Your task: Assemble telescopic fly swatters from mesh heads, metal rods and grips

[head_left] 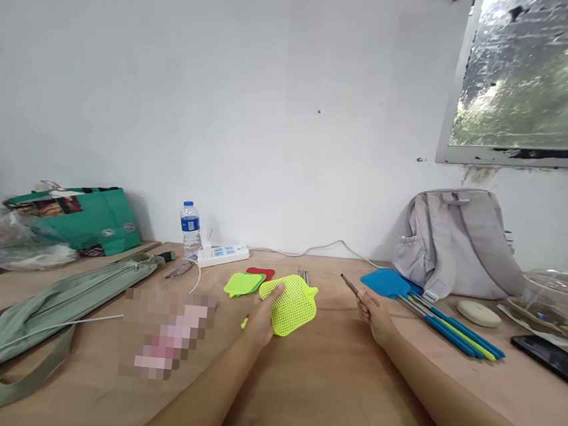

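Yellow mesh swatter head (291, 303) flat on wooden table (327, 391), directly under left hand (262, 318), fingers loosely spread, thumb resting on near edge. Right hand (375, 310) well apart to the right, closed around thin rod (350, 285), tip angled up-left. Blue rods (454, 328) beside right hand.

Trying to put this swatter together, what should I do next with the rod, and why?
Probably bring the rod in the right hand across to the yellow head under the left hand. The two are still apart, and the head's neck is hidden, so look for it first.
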A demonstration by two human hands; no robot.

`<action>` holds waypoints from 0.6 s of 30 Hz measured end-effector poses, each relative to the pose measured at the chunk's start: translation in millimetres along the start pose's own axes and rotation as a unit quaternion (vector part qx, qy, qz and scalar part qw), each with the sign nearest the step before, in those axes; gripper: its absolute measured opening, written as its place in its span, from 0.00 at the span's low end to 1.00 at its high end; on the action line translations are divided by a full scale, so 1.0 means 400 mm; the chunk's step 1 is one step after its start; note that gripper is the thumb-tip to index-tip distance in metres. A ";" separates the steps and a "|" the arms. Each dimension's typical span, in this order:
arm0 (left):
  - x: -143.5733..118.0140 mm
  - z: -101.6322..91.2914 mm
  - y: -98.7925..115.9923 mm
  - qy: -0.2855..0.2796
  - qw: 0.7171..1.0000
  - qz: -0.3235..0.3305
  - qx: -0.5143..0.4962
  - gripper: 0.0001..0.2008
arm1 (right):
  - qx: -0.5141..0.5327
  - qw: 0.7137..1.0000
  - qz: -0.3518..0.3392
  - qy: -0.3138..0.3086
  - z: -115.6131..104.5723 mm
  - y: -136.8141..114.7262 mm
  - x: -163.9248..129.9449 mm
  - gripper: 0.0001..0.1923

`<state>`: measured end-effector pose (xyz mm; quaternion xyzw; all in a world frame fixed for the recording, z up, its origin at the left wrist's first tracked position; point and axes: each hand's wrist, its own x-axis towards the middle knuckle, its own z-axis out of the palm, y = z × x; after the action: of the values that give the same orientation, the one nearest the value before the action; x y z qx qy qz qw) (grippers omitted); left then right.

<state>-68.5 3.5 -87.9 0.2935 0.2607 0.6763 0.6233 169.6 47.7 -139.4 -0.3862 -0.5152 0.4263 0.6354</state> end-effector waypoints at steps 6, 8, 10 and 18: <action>0.007 -0.007 -0.009 0.008 0.997 -0.033 0.068 0.14 | -0.172 0.985 -0.012 -0.020 -0.046 -0.048 -0.076 0.19; 0.006 -0.007 -0.013 0.002 0.996 -0.043 0.083 0.15 | -0.209 0.977 -0.035 -0.033 -0.049 -0.057 -0.078 0.19; 0.004 -0.007 -0.017 0.002 0.994 -0.053 0.097 0.16 | -0.226 0.972 -0.051 -0.041 -0.046 -0.059 -0.075 0.18; 0.004 -0.007 -0.019 0.008 0.992 -0.055 0.110 0.15 | -0.246 0.966 -0.068 -0.038 -0.042 -0.051 -0.071 0.17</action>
<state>-65.5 5.6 -95.2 0.3401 0.3541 0.6106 0.6213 186.2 13.4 -132.3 -0.4781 -0.6534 0.2564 0.5280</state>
